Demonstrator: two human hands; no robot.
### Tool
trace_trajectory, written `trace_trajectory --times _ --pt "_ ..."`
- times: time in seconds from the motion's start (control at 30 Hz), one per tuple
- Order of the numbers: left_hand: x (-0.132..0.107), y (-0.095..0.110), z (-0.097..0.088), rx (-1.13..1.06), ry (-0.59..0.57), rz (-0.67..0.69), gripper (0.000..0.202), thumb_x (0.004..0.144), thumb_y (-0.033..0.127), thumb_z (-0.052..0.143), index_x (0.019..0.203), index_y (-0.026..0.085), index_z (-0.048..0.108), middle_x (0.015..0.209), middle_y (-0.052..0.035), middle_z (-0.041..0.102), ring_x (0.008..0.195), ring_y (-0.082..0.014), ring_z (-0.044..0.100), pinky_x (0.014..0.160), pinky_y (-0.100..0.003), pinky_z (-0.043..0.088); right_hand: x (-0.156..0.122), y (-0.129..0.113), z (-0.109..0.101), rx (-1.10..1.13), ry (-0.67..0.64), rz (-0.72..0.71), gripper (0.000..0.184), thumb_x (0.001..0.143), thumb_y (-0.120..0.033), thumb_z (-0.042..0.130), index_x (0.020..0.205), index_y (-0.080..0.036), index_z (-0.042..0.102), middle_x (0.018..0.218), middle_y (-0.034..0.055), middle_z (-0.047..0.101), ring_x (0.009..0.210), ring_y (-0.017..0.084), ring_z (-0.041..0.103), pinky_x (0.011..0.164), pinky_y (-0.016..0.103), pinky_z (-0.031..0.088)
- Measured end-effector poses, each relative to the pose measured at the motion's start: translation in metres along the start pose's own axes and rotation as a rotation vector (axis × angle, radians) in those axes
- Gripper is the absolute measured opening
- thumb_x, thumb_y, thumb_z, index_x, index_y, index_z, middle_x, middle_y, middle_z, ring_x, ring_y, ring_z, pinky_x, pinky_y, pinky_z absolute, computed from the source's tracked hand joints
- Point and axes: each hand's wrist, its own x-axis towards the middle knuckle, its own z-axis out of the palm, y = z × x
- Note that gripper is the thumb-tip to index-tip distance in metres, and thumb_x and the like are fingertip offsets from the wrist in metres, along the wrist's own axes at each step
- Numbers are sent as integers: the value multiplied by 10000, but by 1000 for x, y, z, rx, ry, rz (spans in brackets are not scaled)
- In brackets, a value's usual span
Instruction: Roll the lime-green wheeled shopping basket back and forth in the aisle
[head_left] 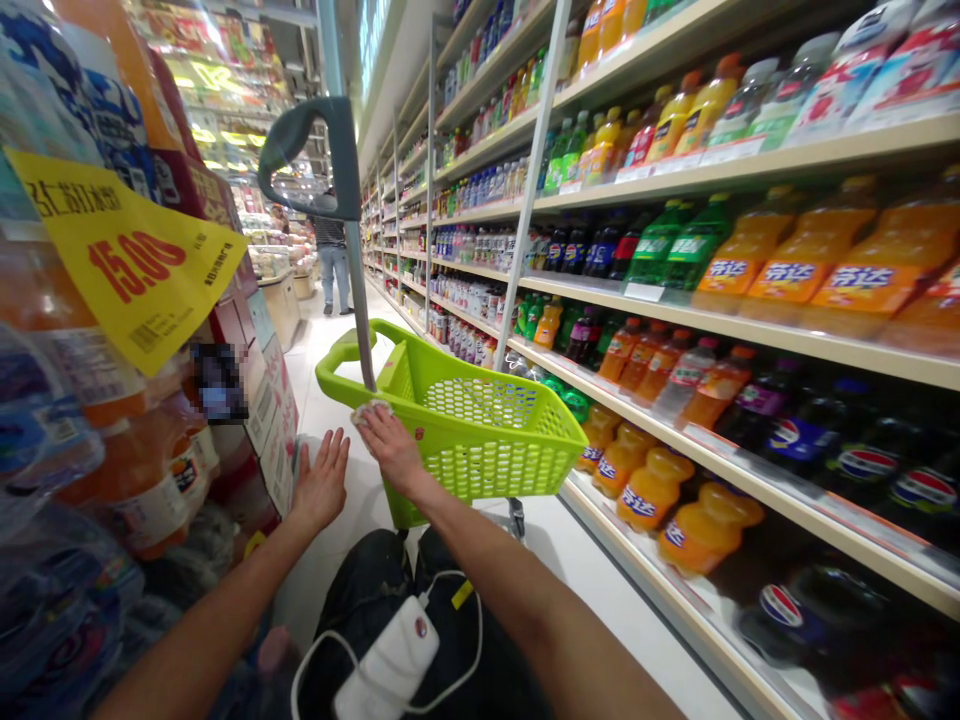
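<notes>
My right hand (390,447) rests palm-down on the near rim of a lime-green perforated shopping basket (469,465), with its fingers over a crumpled white cloth or tissue (373,408). The basket rides on a wheeled stand with a tall metal pole (358,300), which ends in a curved grey handle (300,140). My left hand (322,482) is open with its fingers spread, just left of the basket and nearest its corner. It holds nothing. I cannot tell whether it touches the basket.
Long shelves of bottled orange soda and Pepsi (795,440) line the right. On the left stand wrapped bottle stacks (127,480) with a yellow 15.00 price sign (127,260). A person (332,255) stands down the aisle. A white power bank (386,650) with a cable lies below on dark clothing.
</notes>
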Motion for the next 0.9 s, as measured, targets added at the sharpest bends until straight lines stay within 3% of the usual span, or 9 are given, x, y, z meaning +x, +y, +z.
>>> trace_trajectory --times 0.1,0.2,0.27,0.4,0.57,0.7,0.9 --pt "-2 -1 -1 -4 -9 5 702 659 111 381 1354 89 292 1458 -107 204 1350 -235 173 1079 -517 112 -28 -1 15 1 -70 -28 326 887 -183 428 1187 -175 554 1290 86 498 1278 231 341 1009 420 365" --pt "-1 -3 -3 -10 -11 5 699 662 111 385 1354 86 290 1459 -106 202 1352 -236 167 1079 -517 110 -41 -3 14 24 -82 -32 313 880 -188 446 1167 -175 569 1264 94 521 1266 216 361 1000 409 382" --pt "5 -5 -8 -12 13 2 693 677 117 378 1361 86 270 1464 -104 192 1355 -235 154 1077 -523 103 -32 -3 3 43 -10 -23 333 884 -179 425 1192 -174 552 1284 84 504 1287 206 326 1023 390 364" --pt "36 -8 -35 -13 112 -18 687 700 138 375 1370 80 236 1471 -111 171 1361 -232 122 1084 -521 44 10 6 -26 50 176 70 382 882 -147 388 1247 -144 502 1350 75 428 1333 199 224 1086 376 283" --pt "76 -6 -67 -3 79 -53 673 710 181 397 1358 69 257 1467 -123 192 1360 -257 117 1076 -544 39 38 18 -31 42 101 157 403 845 -99 426 1241 -113 503 1324 116 453 1307 224 289 1060 395 324" --pt "84 -6 -71 24 17 -55 659 710 170 388 1351 72 275 1456 -117 232 1354 -266 131 1063 -570 57 19 35 -26 17 34 192 444 817 -48 432 1254 -107 488 1333 123 441 1297 223 308 1055 389 326" --pt "77 -10 -69 19 85 -30 584 737 156 387 1316 104 332 1421 -123 314 1325 -261 202 1047 -555 114 -38 85 -40 -50 -24 348 502 787 -10 414 1273 -126 468 1319 134 454 1269 209 360 1043 406 337"
